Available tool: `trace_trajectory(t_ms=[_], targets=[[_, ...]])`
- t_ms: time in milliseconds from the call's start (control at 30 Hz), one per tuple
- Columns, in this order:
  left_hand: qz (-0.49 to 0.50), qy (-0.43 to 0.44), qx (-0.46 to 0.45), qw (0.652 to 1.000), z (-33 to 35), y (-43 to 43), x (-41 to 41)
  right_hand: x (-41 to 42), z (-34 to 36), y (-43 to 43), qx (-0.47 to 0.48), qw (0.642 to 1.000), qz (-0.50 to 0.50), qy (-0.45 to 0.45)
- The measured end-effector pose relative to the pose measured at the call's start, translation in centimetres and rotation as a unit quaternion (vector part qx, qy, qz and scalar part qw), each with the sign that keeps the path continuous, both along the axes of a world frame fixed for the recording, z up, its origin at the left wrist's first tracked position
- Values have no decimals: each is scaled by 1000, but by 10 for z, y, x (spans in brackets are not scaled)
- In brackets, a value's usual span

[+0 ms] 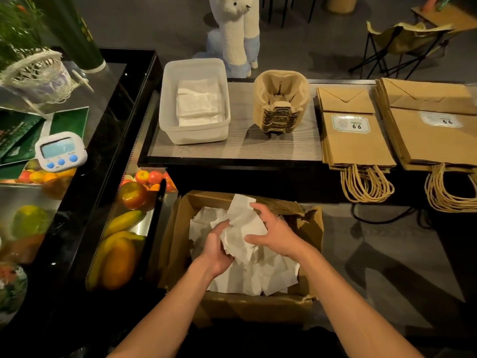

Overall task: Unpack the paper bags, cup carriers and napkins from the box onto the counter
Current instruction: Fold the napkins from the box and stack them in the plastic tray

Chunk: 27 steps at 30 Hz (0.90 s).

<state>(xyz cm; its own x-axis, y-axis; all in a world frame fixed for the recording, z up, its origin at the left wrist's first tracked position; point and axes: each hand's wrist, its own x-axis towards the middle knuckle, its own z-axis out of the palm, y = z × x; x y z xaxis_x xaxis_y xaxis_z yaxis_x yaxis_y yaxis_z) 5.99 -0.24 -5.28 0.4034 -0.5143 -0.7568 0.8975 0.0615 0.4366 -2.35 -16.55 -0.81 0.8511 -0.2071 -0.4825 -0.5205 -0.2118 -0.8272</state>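
Observation:
An open cardboard box [180,244] stands on the floor below the counter, with loose white napkins [271,275] in it. Both hands are inside it: my left hand [216,249] and my right hand [273,231] grip one bunch of white napkins [240,228] between them, just above the pile. On the counter [242,148] a white plastic tub [169,109] holds folded napkins [198,102]. To its right stands a stack of pulp cup carriers [281,104]. Two stacks of brown paper bags [353,140] [433,143] lie further right, handles hanging over the front edge.
A black display case [108,140] on the left holds fruit [121,249], with a white timer [60,151] and green leaflets on top. Beyond the counter stand a white plush animal [237,27] and a folding chair [402,40]. A black cable [382,218] lies on the floor right of the box.

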Motion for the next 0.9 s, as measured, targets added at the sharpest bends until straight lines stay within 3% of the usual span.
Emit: trace_trajectory(t_ms=[100, 300, 400, 500, 667, 900], targets=[[-9, -4, 5, 1000, -4, 2, 3, 3, -1, -5, -32, 998, 47, 31], [-41, -15, 9, 999, -11, 2, 2, 6, 2, 4, -130, 991, -10, 9], [-50, 1, 6, 999, -12, 4, 4, 9, 14, 1, -109, 994, -19, -9], [-59, 21, -6, 998, -8, 6, 6, 12, 34, -6, -47, 993, 107, -2], [-94, 37, -29, 994, -6, 3, 9, 27, 25, 4, -203, 936, 287, 7], [-88, 54, -32, 994, -4, 7, 12, 24, 9, 12, -270, 925, 257, -78]])
